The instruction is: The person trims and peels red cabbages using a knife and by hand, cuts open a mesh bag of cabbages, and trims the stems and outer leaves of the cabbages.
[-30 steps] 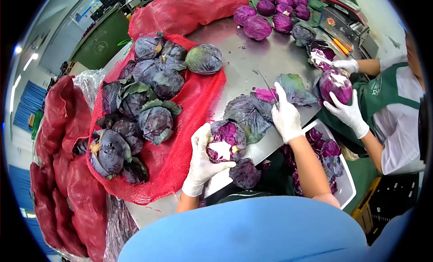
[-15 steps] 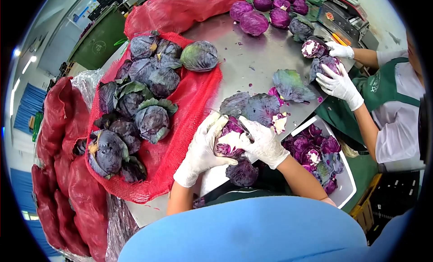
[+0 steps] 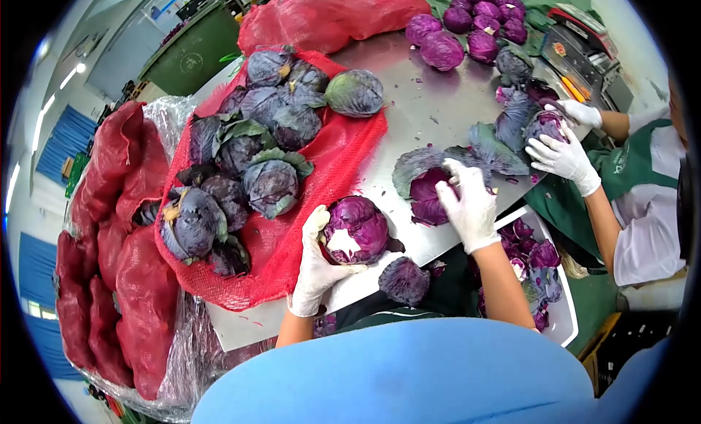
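My left hand (image 3: 315,260), in a white glove, cups a red cabbage (image 3: 365,227) from its left side and below. The cabbage is shiny purple with a pale white patch facing me. Further right, my gloved right hand (image 3: 469,207) is over the metal table with fingers apart, its thumb side against a loose purple cabbage leaf (image 3: 426,198). Dull outer leaves (image 3: 418,168) lie behind that leaf. A dark curled leaf (image 3: 404,281) is at the table's near edge, below the held cabbage.
Untrimmed cabbages (image 3: 272,184) lie on a red mesh sack (image 3: 350,157) at left. Full red sacks (image 3: 146,300) are stacked beyond. Trimmed cabbages (image 3: 442,50) stand at the back. A white bin (image 3: 566,307) of leaves is below right. A co-worker's gloved hands (image 3: 562,157) handle another cabbage.
My right hand has moved right, away from the cabbage, and a purple leaf now lies by it. The cabbage stays in my left hand, turned to show more purple. The view has shifted slightly.
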Available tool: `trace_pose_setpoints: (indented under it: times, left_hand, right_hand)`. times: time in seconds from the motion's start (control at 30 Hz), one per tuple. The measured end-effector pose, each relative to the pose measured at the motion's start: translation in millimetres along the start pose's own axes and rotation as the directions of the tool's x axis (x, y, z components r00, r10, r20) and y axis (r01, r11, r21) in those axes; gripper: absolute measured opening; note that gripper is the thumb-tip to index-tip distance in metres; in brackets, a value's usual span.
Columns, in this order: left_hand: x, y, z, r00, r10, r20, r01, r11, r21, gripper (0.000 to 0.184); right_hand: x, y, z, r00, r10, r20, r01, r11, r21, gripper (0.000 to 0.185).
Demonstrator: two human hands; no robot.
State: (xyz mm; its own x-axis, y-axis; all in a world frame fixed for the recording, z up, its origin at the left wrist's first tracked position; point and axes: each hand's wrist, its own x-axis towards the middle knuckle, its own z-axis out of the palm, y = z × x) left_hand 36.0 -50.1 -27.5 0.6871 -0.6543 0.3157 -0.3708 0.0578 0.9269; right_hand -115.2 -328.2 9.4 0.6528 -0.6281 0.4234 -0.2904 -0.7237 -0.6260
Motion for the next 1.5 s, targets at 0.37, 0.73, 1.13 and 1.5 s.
trace_pose_setpoints:
  times: [0.37,0.73,1.13,1.5]
  left_hand:
    - [-10.7,8.7,8.9,0.944,0.299,0.141,-0.329,0.886,0.327,0.112]
    - [-21.8,15.2,-8.4,0.916,0.346,0.201,-0.4,0.823,0.404,0.113]
    - [-25.0,81.9,15.9,0.98,0.058,0.19,-0.173,0.719,0.673,0.1]
    - [-16.6,52.5,66.1,0.929,0.361,0.082,-0.316,0.658,0.683,0.104]
  right_hand:
    - [2.4,-52.0,30.8,0.936,-0.106,0.337,-0.064,0.888,0.456,0.025]
    - [7.3,-38.1,25.6,0.937,-0.036,0.347,-0.145,0.865,0.481,0.051]
    - [74.2,-79.8,28.2,0.275,0.068,0.959,-0.329,0.944,0.028,0.042]
    - [42.2,-57.8,1.2,0.272,0.06,0.96,-0.447,0.892,0.071,0.062]
